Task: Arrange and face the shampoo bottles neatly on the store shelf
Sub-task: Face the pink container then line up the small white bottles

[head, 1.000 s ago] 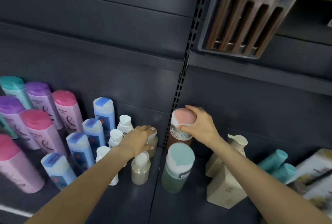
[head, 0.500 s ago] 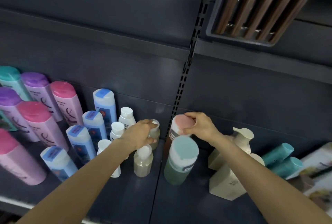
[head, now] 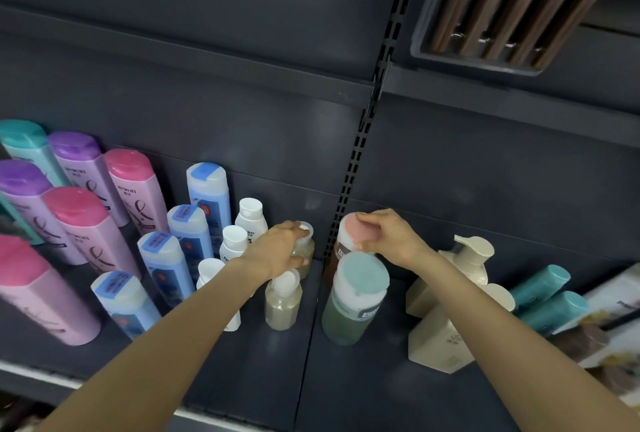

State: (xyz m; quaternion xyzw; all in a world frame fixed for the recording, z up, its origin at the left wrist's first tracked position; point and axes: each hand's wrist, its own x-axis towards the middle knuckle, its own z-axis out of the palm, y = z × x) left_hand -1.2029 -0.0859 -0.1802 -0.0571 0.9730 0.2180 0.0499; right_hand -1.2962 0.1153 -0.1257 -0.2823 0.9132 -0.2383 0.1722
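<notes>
**Back-row bottles held at both sides of the shelf upright**

Since the earlier frame, little is changed at the hands: the same 2 bottles are still held, while the view itself is shifted slightly, with the slatted rack (head: 512, 5) now taking more of the top right corner.

The slotted upright (head: 360, 151) is taken as the landmark. Just left of it, the left hand (head: 277, 251) is curled round a small clear bottle (head: 304, 251) at the back of the shelf (head: 363, 379), fingers wrapped about its neck and shoulder. Just right of the upright, the right hand (head: 391, 237) pinches the pink cap (head: 353, 230) of a brown bottle (head: 341, 255), thumb and fingertips closed on the cap's rim. The grip at the cap is judged to serve turning, so that the label is faced outward.

In front of the brown bottle, a green bottle with a teal cap (head: 356, 296) stands upright; in front of the clear bottle, a second clear bottle (head: 283, 300) is set. Further left of the upright, 3 white bottles (head: 251, 220), blue bottles (head: 207, 189) and pink and purple bottles (head: 130, 185) are ranged in rows. Well right of the upright, cream pump bottles (head: 446, 296) stand and teal bottles (head: 540, 284) lie on their sides, so that part is judged unfinished.
</notes>
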